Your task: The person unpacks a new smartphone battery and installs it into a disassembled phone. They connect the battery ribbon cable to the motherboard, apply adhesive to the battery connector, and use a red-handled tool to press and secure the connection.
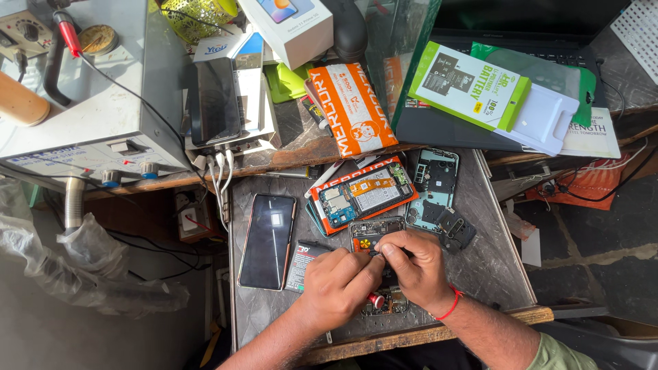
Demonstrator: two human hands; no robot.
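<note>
Both hands meet over an opened phone (375, 236) near the tray's front edge (384, 329), its long axis running front-to-back; left hand (337, 282) is closed around a red-tipped screwdriver (376, 300), right hand (419, 266) is pinched at the phone's middle.

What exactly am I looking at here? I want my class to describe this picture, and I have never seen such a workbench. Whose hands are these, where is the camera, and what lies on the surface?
There is no machine: a person works with two bare hands, and the single camera sits on that person's head, looking down. The left hand and the right hand, with a red thread at its wrist, meet over an opened phone with its inner parts bare. A thin tool with a red handle end shows between the hands; which fingers grip it is hidden. On the grey stone-patterned tabletop lie a whole black phone, face up, another opened phone on an orange packet, and a pale green phone frame. Behind sits a grey power-supply box.
</note>
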